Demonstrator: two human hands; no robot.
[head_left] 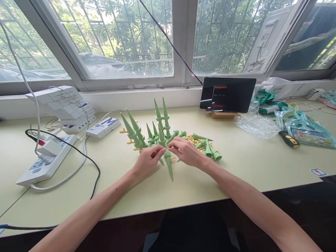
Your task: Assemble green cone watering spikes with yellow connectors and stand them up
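My left hand (pixel 150 158) and my right hand (pixel 186 150) meet near the middle of the table, both closed with thumb and fingertips pinched. A green plastic watering spike (pixel 169 167) points down toward me, its wide capped end at the left fingertips. Whatever small piece the right fingertips pinch is too small to make out. Just behind my hands, several green spikes stand upright in pairs (pixel 161 117), and more lean at the left (pixel 132 129), with yellow valves (pixel 123 131) sticking out. Beside my right hand lies a pile of loose green spikes (pixel 208 149) and small yellow valves (pixel 195 140).
At the left are a white power strip (pixel 48 161) with cables, a stack of white boxes (pixel 69 108) and a single box (pixel 103 127). A tablet (pixel 236 94) with a phone before it stands behind. Farther right lie a screwdriver (pixel 289 139) and bagged teal items (pixel 307 126).
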